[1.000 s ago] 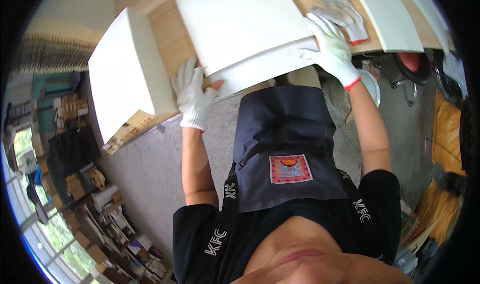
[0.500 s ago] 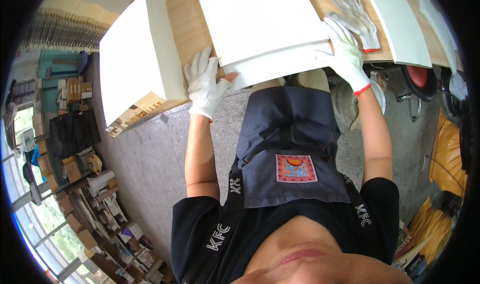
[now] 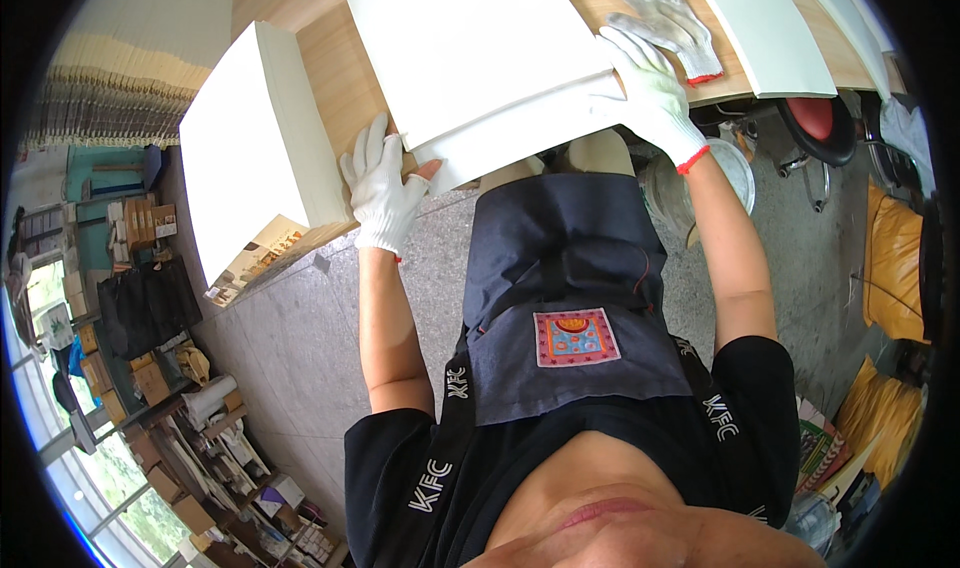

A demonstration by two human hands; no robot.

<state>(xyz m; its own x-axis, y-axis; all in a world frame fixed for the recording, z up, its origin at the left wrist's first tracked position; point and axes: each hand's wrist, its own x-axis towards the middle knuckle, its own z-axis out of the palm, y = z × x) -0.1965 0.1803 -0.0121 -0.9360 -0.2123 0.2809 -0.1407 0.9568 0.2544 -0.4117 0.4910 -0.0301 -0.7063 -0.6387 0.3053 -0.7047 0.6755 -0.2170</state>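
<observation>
A stack of white paper sheets (image 3: 470, 48) lies on the wooden table in front of me, and a white strip of sheet (image 3: 520, 128) sticks out from under its near edge. At the near left corner is my left hand (image 3: 383, 188) in a white knitted glove, its bare thumb apart and touching the strip, its fingers stretched along the side. My right hand (image 3: 648, 93), in a red-cuffed white glove, rests with fingers extended along the right edge, its thumb over the strip. Neither hand visibly grips the paper. Beyond the right hand lies a loose greyish glove (image 3: 665, 18).
A tall white paper stack (image 3: 240, 158) stands close to the left of my left hand. Another white stack (image 3: 765, 33) lies at the right. Under the table's right side are a red-seated stool (image 3: 818, 123) and a round pale container (image 3: 725, 183). Shelves (image 3: 210, 438) line the left.
The whole view has shifted, so the table and hands appear farther left. Both hands stay at the same edges of the white sheets, with no clear change in their pose.
</observation>
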